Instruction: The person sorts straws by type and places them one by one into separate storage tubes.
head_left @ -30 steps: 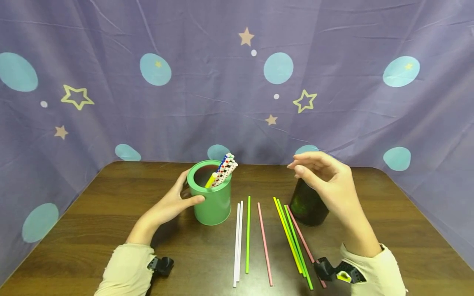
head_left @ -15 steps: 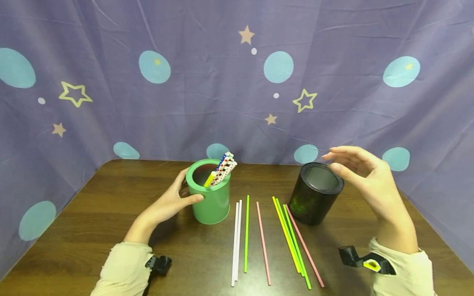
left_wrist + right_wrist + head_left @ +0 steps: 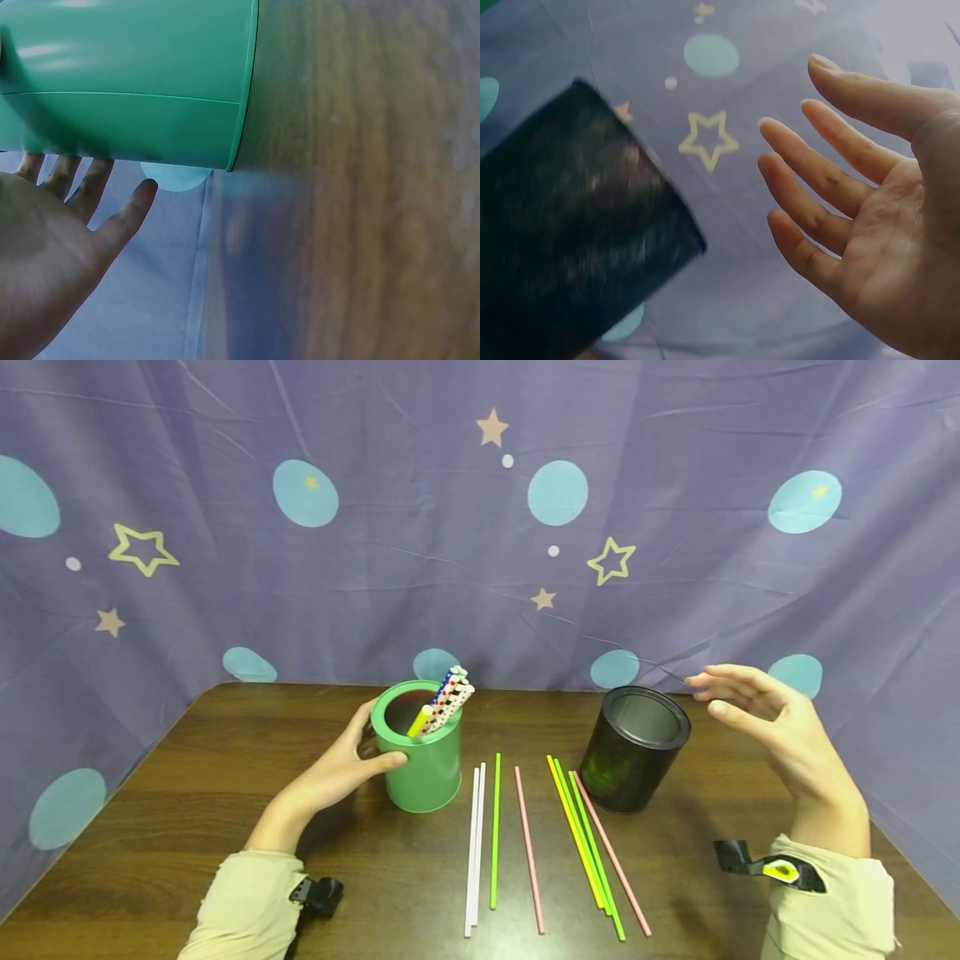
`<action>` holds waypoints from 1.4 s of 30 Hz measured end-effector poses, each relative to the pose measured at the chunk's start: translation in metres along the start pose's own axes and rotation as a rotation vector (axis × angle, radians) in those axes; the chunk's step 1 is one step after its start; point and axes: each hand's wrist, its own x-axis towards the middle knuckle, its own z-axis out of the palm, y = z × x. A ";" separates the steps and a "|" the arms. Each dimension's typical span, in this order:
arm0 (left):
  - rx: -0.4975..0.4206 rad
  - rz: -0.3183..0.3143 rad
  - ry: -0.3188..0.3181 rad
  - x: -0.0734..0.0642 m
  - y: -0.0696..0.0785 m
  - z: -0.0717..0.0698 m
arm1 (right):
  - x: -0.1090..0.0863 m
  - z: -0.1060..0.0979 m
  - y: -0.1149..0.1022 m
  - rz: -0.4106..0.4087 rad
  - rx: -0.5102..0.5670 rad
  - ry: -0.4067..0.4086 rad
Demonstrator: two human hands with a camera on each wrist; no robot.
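Note:
My left hand [image 3: 330, 781] holds a green can [image 3: 426, 775] from its left side, thumb on the near wall and fingers round the back. In the left wrist view several fingertips touch the green can [image 3: 135, 124]. Patterned tubes [image 3: 448, 697], dotted and striped like paper straws, and a yellow one [image 3: 420, 722] lean in the can's right side. My right hand [image 3: 787, 735] hovers right of a black can [image 3: 626, 772], touching nothing. Its fingers are loosely bent, palm facing the black can [image 3: 585, 225] in the right wrist view. The black can stands upright, with nothing visible inside.
Between the cans lie thin sticks: white ones [image 3: 474, 852], a green one [image 3: 495, 831], a pink one [image 3: 529, 852], and a group with yellow [image 3: 573, 831], green [image 3: 596, 852] and pink [image 3: 611, 852]. The wooden table [image 3: 225, 760] ends at a purple curtain [image 3: 420, 485].
My right hand has moved right, away from above the black can, whose rim now shows fully. The left hand stays on the green can. The head view has shifted slightly.

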 end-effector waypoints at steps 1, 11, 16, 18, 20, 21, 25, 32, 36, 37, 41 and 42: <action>-0.001 -0.002 0.001 0.000 0.000 0.000 | -0.001 -0.002 0.003 0.005 0.006 -0.006; -0.009 -0.010 0.005 -0.001 0.002 0.000 | -0.010 -0.025 0.038 0.077 0.007 -0.034; -0.010 -0.011 0.005 -0.002 0.002 0.001 | -0.014 -0.031 0.055 0.159 -0.011 -0.131; -0.010 -0.009 0.005 -0.002 0.002 0.001 | -0.015 -0.031 0.061 0.198 -0.019 -0.160; -0.012 -0.009 0.005 -0.002 0.002 0.001 | -0.015 -0.030 0.067 0.234 -0.046 -0.173; -0.013 -0.011 0.004 -0.002 0.002 0.001 | -0.015 -0.030 0.070 0.249 -0.057 -0.177; -0.010 -0.013 0.004 -0.003 0.002 0.001 | -0.016 -0.026 0.079 0.288 -0.076 -0.196; -0.001 -0.005 0.006 -0.003 0.002 0.001 | -0.015 -0.019 0.087 0.283 0.091 -0.261; -0.013 -0.005 -0.006 -0.003 0.002 0.000 | -0.012 -0.014 0.090 0.247 0.187 -0.294; -0.016 -0.007 -0.011 -0.003 0.002 0.000 | -0.011 -0.013 0.091 0.236 0.199 -0.300; -0.026 -0.019 -0.026 -0.002 0.003 -0.001 | -0.009 -0.010 0.091 0.229 0.201 -0.302; -0.025 -0.024 -0.029 -0.002 0.004 -0.002 | -0.009 -0.010 0.091 0.234 0.197 -0.300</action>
